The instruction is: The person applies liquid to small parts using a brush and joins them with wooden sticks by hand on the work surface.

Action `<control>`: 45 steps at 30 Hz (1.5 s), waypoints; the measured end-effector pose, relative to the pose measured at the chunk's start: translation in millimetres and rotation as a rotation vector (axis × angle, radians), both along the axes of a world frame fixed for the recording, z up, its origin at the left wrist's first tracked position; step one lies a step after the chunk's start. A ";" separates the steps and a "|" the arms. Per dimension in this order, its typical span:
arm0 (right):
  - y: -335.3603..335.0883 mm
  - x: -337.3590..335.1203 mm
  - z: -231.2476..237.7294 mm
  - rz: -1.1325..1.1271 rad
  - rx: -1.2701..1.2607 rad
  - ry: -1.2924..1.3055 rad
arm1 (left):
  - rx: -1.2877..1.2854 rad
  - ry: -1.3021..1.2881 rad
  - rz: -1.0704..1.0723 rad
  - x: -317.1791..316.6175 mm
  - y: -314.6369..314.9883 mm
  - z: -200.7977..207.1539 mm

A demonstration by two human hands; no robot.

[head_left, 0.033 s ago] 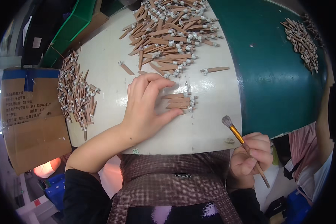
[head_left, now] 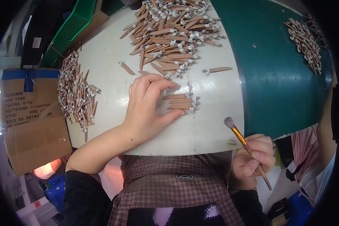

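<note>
My left hand [head_left: 147, 101] rests on the pale board with thumb and fingers apart. It curves beside a small row of brown knife-shaped sticks [head_left: 177, 101] with whitish lumpy ends. The thumb tip lies at the nearest stick of that row; whether it presses on it I cannot tell. At the board's front right edge, my right hand [head_left: 254, 156] grips a paintbrush [head_left: 238, 133]. The brush has a gold-coloured ferrule, and its grey bristles point up and left. A large heap of similar sticks [head_left: 173, 41] lies beyond my left hand.
Single sticks [head_left: 218, 70] lie near the heap. A second pile [head_left: 79, 92] sits at the board's left edge, beside a cardboard box [head_left: 34, 124]. A green surface [head_left: 275, 79] adjoins the board at right, with another pile [head_left: 304, 45] on it. A green bin [head_left: 73, 26] stands far left.
</note>
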State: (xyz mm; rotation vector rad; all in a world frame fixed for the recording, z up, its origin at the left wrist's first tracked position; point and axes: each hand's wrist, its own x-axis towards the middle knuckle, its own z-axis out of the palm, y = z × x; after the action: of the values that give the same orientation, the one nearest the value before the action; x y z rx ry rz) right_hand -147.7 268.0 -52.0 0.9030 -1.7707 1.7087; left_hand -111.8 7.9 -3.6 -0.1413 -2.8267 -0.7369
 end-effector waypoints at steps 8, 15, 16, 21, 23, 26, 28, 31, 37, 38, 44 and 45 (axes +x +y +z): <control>-1.0 1.6 -2.2 0.008 0.032 0.062 | -0.263 0.236 -0.107 17.7 5.1 3.1; -0.4 -2.5 -4.2 0.034 0.069 0.087 | -0.327 0.385 -0.171 17.9 3.9 -4.2; 0.8 -4.2 -2.7 0.042 0.068 0.097 | -0.388 0.472 -0.223 6.7 4.8 -1.3; 21.2 3.8 -0.6 0.113 0.040 0.050 | -0.545 0.327 -0.674 -38.1 6.1 9.5; 11.5 1.9 -15.2 0.154 -0.073 0.031 | -0.539 0.340 -0.748 -46.6 5.0 2.9; 4.1 2.9 -14.7 0.085 -0.267 0.097 | -0.599 0.240 -0.842 -66.4 22.2 17.9; -7.4 1.3 -25.2 0.067 -0.371 0.100 | -0.795 0.244 -0.781 -74.3 24.6 20.3; -5.4 -1.3 -15.4 0.047 -0.381 0.106 | -0.962 0.273 -0.622 -97.2 19.2 18.4; 6.9 -8.3 -11.9 0.152 -0.269 0.149 | -0.848 0.193 -0.540 -118.2 10.9 30.6; 8.9 -9.0 -13.2 0.150 -0.258 0.157 | -0.776 0.165 -0.537 -115.4 12.6 29.3; 3.8 -14.7 -11.4 0.080 -0.190 0.203 | -0.541 0.240 -0.453 -28.0 -20.2 7.3; 4.5 -15.5 -8.9 0.058 -0.177 0.206 | -0.466 0.243 -0.426 -14.3 -23.5 2.2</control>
State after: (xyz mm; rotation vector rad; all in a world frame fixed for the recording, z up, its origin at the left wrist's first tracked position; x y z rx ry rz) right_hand -163.2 272.5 -60.9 1.0206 -1.4495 1.7096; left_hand -126.2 -15.6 -1.4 -0.8622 -2.6977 -0.0961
